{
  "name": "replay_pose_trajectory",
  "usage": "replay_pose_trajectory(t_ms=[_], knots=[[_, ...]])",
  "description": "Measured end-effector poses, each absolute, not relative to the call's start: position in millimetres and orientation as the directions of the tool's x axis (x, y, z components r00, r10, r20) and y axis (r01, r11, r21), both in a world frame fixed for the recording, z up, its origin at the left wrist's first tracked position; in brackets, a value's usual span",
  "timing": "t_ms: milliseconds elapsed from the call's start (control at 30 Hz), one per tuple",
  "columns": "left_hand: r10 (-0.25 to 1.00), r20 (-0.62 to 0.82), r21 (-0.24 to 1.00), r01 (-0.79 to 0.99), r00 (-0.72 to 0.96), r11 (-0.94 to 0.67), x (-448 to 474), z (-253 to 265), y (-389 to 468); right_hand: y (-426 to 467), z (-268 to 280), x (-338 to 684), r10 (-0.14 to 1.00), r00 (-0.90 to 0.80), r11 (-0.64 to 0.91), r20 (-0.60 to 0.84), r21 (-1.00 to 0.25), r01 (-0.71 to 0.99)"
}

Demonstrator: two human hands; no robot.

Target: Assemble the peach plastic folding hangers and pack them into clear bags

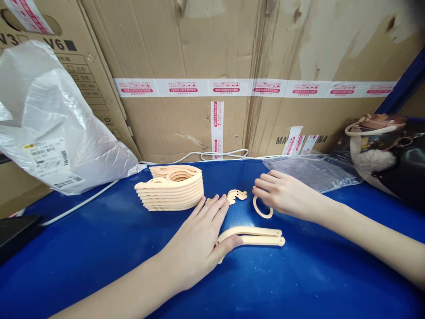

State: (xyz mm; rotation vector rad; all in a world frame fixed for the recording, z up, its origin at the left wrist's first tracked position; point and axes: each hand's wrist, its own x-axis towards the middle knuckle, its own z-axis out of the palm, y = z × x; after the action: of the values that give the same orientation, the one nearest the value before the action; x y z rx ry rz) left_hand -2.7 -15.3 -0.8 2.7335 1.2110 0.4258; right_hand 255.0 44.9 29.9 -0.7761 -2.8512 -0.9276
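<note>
We had our L hand (204, 241) flat, fingers nearly tog., thumb out over the bars (262, 240), fingertips at the animal pc (234, 195). Our R hand (279, 192) had bent fingers clamped on the ring's (263, 215) upper edge, just R of the animal pc & apart from it. The stack (171, 195) crowded our L fingertips; the carton (186, 53) walled the tbl's (299, 283) back edge. Our widest room was nr side, btwn forearms.

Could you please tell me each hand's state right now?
Left hand: open, laid across curved cream pieces.
Right hand: closed, holding the cream ring.
</note>
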Motion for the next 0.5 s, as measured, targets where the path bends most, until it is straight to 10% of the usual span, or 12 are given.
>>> replay_pose_trajectory(t_ms=[100, 300, 500], knots=[[0.678, 0.286, 0.25, 0.631, 0.677, -0.735, -1.2, 8.7, -19.0, 42.2, 32.6, 254.3, 0.506, -0.794, 0.728, 0.337, 0.326, 0.603], [0.599, 0.336, 0.283, 0.529, 0.727, -0.8, 1.2, 13.2, -21.3, 29.5, 23.6, 237.4, 0.825, -0.482, 0.534, 0.295, -0.684, 0.497], [0.608, 0.284, 0.316, 0.526, 0.742, -0.789, 0.4, 7.2, -17.5, 35.7, 5.5, 230.8, 0.875, -0.455, 0.309, 0.169, -0.916, 0.256]])
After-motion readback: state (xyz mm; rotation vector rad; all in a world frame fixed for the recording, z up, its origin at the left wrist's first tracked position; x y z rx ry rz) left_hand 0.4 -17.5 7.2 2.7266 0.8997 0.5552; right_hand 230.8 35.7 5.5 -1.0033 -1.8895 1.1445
